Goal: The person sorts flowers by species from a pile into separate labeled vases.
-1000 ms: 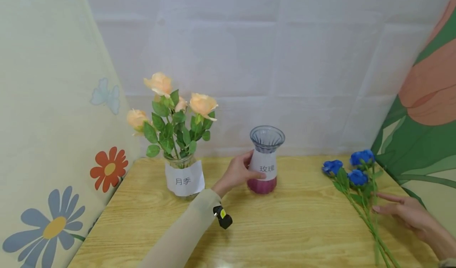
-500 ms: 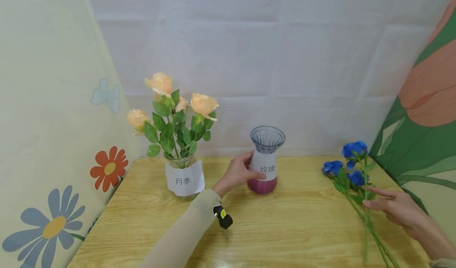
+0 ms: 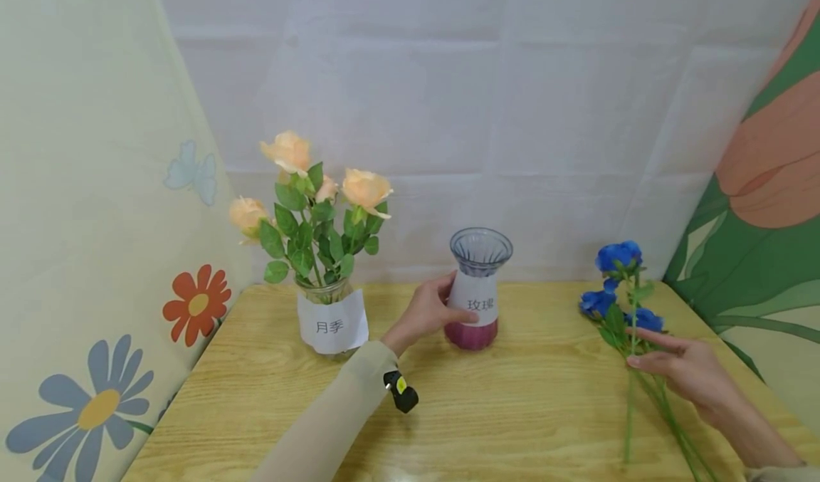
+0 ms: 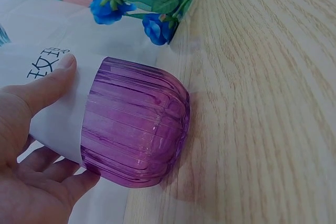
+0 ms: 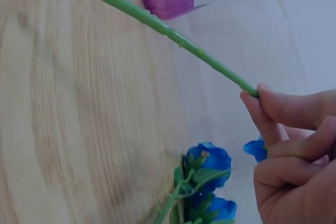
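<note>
Near the middle of the table stands a flared glass vase (image 3: 472, 336), clear-blue at the rim and purple at the base, with a white paper label around it. My left hand (image 3: 426, 312) grips it from the left, thumb across the label; the purple base (image 4: 139, 124) meets the table. At the right, my right hand (image 3: 695, 375) pinches the green stem (image 5: 194, 50) of a blue rose (image 3: 618, 256) between thumb and finger. This rose is held upright, its cut end pointing down. More blue roses (image 3: 597, 302) lie on the table behind it, their stems running toward the front right.
A glass jar (image 3: 320, 293) with a white paper label stands left of the vase, holding several peach roses (image 3: 366, 189). White cloth (image 3: 416, 112) hangs behind the wooden table (image 3: 500, 411). Painted panels flank both sides.
My right hand has moved left, carrying the pinched blue rose, which has lifted away from the other roses. My left hand and the vase have stayed in place.
</note>
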The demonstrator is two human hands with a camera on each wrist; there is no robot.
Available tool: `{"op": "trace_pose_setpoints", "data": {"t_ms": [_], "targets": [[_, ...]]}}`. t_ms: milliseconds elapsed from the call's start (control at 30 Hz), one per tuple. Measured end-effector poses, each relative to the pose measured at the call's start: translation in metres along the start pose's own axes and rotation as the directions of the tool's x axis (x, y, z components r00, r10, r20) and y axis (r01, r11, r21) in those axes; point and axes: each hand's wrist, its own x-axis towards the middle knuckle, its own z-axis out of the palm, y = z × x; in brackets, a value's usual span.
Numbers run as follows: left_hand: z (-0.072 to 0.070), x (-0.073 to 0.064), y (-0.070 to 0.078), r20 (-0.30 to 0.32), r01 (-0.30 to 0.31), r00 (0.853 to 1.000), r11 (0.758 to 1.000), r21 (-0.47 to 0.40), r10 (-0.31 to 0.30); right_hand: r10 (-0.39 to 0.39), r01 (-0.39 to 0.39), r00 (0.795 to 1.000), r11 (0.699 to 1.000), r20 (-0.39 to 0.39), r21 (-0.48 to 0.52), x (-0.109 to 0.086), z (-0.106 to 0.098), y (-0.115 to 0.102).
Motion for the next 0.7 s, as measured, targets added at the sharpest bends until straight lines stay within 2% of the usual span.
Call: {"op": "trace_pose_setpoints", "data": {"t_ms": [133,433,700], "targets": [[0.000,0.000,-0.001,0.002,0.003,1.000,1.000,0.006,-0.003,-0.009,0.008,1.000,1.000,-0.024,-0.023,-0.002,0.011,-0.006],[0.000,-0.002,0.000,0.001,0.010,1.000,1.000,0.004,-0.010,-0.026,0.025,0.999,0.999,-0.018,-0.047,-0.003,0.031,-0.017],[0.001,0.000,-0.001,-0.010,0.012,1.000,1.000,-0.011,-0.012,-0.072,0.074,0.997,0.996,-0.034,0.048,-0.005,0.051,-0.024]]}}
